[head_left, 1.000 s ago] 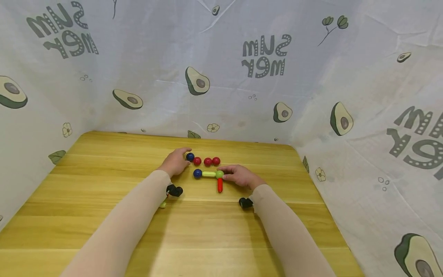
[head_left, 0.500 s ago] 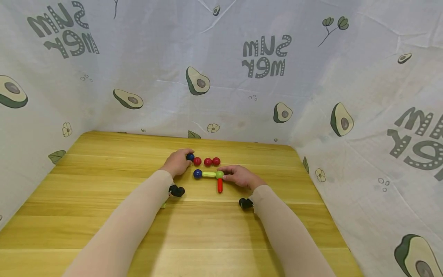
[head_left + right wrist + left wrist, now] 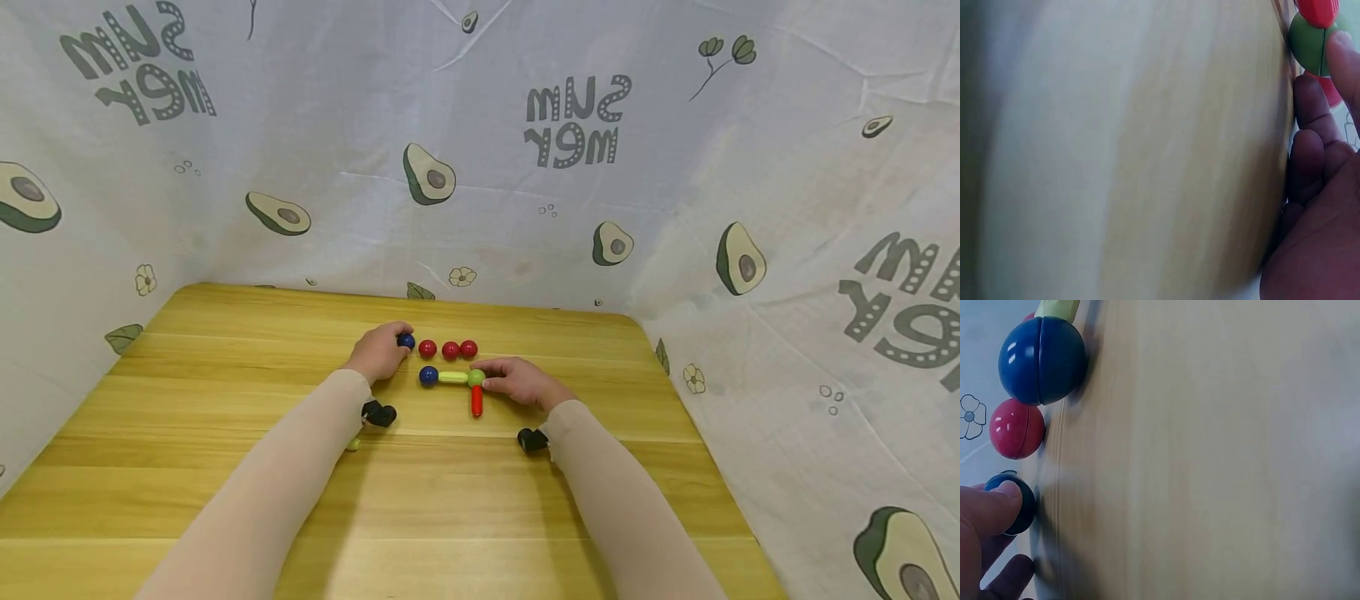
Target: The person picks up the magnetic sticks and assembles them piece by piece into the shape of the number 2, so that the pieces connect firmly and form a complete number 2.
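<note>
My left hand (image 3: 378, 350) pinches a dark blue ball (image 3: 406, 342) at the back of the table; in the left wrist view the thumb lies on this ball (image 3: 1025, 509). Beside it stands a red ball (image 3: 427, 349), with a small gap between them. In front, a second blue ball (image 3: 428, 377) joins a pale yellow rod (image 3: 453, 377), which runs to a green ball (image 3: 476, 378). From that green ball a red rod (image 3: 477, 402) points toward me. My right hand (image 3: 522, 382) holds the green ball, its thumb on the near side in the right wrist view.
Two more red balls (image 3: 459, 350) sit touching, right of the single red one. A yellow-green piece (image 3: 353, 445) lies partly hidden by my left forearm. A printed cloth (image 3: 495, 233) hangs behind the wooden table (image 3: 420, 517) and at its sides.
My left hand first closed in on the dark blue ball, then drew it slightly left, away from the red ball it stood against. The right hand and the joined pieces stay put.
</note>
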`<move>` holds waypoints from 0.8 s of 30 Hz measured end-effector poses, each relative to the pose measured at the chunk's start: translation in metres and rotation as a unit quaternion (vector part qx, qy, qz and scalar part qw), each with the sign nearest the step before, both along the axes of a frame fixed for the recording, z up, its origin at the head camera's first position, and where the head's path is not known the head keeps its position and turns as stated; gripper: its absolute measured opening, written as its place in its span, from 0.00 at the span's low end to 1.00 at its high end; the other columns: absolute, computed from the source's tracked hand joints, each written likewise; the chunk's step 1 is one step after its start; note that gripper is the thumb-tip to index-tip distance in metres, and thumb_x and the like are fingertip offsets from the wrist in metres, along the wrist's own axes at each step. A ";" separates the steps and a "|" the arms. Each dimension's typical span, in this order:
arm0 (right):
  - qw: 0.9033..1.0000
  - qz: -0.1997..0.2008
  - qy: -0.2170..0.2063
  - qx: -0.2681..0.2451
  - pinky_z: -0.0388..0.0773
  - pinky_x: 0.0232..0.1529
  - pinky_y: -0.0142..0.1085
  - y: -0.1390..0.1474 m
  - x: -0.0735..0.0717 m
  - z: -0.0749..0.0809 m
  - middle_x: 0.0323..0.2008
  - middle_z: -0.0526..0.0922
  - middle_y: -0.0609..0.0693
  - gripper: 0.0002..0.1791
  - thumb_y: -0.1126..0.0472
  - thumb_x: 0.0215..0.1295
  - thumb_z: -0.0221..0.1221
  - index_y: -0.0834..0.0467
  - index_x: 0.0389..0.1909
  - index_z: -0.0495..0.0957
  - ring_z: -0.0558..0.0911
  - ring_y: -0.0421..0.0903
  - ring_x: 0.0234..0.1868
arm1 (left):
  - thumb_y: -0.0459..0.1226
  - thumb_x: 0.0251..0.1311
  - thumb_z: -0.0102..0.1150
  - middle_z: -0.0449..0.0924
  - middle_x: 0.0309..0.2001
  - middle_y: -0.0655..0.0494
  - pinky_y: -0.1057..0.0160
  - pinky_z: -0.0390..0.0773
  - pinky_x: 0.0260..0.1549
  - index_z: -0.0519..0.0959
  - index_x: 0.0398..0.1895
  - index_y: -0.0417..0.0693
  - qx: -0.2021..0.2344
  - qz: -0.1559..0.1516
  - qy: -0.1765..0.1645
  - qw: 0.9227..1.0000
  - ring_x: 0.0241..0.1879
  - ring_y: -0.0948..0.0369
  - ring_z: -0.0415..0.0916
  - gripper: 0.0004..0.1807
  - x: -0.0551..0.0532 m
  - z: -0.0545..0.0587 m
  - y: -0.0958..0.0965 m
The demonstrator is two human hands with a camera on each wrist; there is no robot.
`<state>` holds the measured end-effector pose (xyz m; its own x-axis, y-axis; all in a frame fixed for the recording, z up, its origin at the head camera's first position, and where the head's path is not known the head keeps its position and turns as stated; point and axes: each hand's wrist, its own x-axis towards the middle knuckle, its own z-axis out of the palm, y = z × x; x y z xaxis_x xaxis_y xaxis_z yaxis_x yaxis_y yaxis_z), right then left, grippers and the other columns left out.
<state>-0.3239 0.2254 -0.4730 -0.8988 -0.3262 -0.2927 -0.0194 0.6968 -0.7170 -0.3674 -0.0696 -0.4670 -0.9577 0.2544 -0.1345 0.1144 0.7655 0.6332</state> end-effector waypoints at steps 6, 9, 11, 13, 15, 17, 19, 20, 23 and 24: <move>1.000 0.002 0.000 -0.002 0.63 0.79 0.53 0.001 0.000 0.000 0.68 0.80 0.54 0.22 0.57 0.78 0.60 0.50 0.70 0.79 0.75 0.54 0.70 | 0.40 0.79 0.56 0.72 0.74 0.43 0.40 0.65 0.75 0.73 0.73 0.52 -0.004 0.003 0.003 1.000 0.75 0.42 0.68 0.23 0.000 -0.001 -0.006; 1.000 0.001 -0.001 -0.003 0.62 0.79 0.54 0.001 0.000 0.000 0.69 0.80 0.54 0.22 0.57 0.78 0.60 0.50 0.70 0.79 0.75 0.54 0.71 | 0.41 0.79 0.56 0.73 0.74 0.42 0.40 0.66 0.75 0.73 0.73 0.52 -0.010 -0.003 0.008 1.000 0.74 0.42 0.69 0.23 0.000 -0.002 -0.009; 1.000 -0.001 -0.004 -0.004 0.62 0.80 0.54 0.001 0.000 0.000 0.69 0.80 0.54 0.22 0.56 0.78 0.60 0.50 0.70 0.79 0.74 0.55 0.71 | 0.41 0.78 0.56 0.73 0.74 0.42 0.40 0.67 0.74 0.73 0.72 0.51 -0.013 -0.007 0.008 1.000 0.74 0.42 0.69 0.23 0.000 -0.003 -0.011; 1.000 -0.001 -0.004 -0.004 0.61 0.80 0.54 0.001 -0.001 -0.001 0.69 0.80 0.54 0.22 0.56 0.79 0.60 0.50 0.70 0.79 0.74 0.55 0.71 | 0.41 0.78 0.57 0.73 0.73 0.42 0.41 0.67 0.74 0.73 0.72 0.51 -0.014 -0.012 0.011 1.000 0.74 0.42 0.70 0.23 0.001 -0.004 -0.014; 1.000 0.000 -0.004 -0.006 0.62 0.80 0.54 0.001 -0.001 -0.001 0.69 0.80 0.54 0.22 0.56 0.79 0.59 0.50 0.70 0.79 0.74 0.55 0.72 | 0.41 0.78 0.57 0.73 0.73 0.41 0.41 0.67 0.74 0.73 0.72 0.51 -0.014 -0.016 0.012 1.000 0.74 0.42 0.70 0.23 0.002 -0.003 -0.016; 1.000 0.001 -0.002 -0.007 0.62 0.79 0.54 0.001 -0.001 -0.001 0.69 0.80 0.54 0.22 0.57 0.79 0.59 0.51 0.70 0.78 0.74 0.55 0.72 | 0.41 0.78 0.57 0.74 0.73 0.41 0.42 0.68 0.74 0.73 0.72 0.50 -0.010 -0.019 0.014 1.000 0.73 0.42 0.70 0.22 0.004 -0.003 -0.019; 1.000 0.003 -0.001 -0.008 0.62 0.79 0.54 0.001 -0.001 -0.001 0.69 0.80 0.55 0.22 0.57 0.79 0.59 0.52 0.70 0.78 0.74 0.56 0.72 | 0.41 0.78 0.57 0.74 0.72 0.41 0.42 0.67 0.74 0.73 0.72 0.50 -0.004 -0.024 0.015 1.000 0.73 0.42 0.70 0.23 0.006 -0.002 -0.022; 1.000 0.003 -0.001 -0.009 0.62 0.79 0.54 0.001 0.000 -0.001 0.69 0.80 0.55 0.22 0.57 0.79 0.59 0.52 0.70 0.78 0.74 0.56 0.72 | 0.41 0.78 0.57 0.74 0.72 0.40 0.42 0.67 0.74 0.73 0.72 0.49 0.001 -0.025 0.012 1.000 0.73 0.42 0.70 0.23 0.008 -0.001 -0.024; 1.000 0.004 0.000 -0.006 0.61 0.80 0.55 0.001 0.000 0.000 0.69 0.79 0.55 0.22 0.56 0.79 0.59 0.52 0.70 0.78 0.73 0.56 0.73 | 0.41 0.78 0.57 0.74 0.71 0.40 0.41 0.68 0.74 0.73 0.71 0.48 0.015 -0.030 0.009 0.999 0.72 0.42 0.72 0.22 0.011 -0.001 -0.028; 1.000 0.004 0.000 -0.006 0.61 0.80 0.55 0.001 -0.001 0.000 0.69 0.79 0.55 0.22 0.56 0.79 0.59 0.52 0.70 0.79 0.73 0.56 0.73 | 0.40 0.78 0.57 0.75 0.71 0.40 0.41 0.68 0.73 0.73 0.71 0.48 0.017 -0.032 0.009 0.999 0.71 0.42 0.72 0.22 0.013 0.000 -0.030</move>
<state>-0.3244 0.2266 -0.4734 -0.8960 -0.3366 -0.2895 -0.0241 0.6879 -0.7254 -0.3548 -0.0994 -0.4674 -0.9415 0.3191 -0.1082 0.1732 0.7339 0.6568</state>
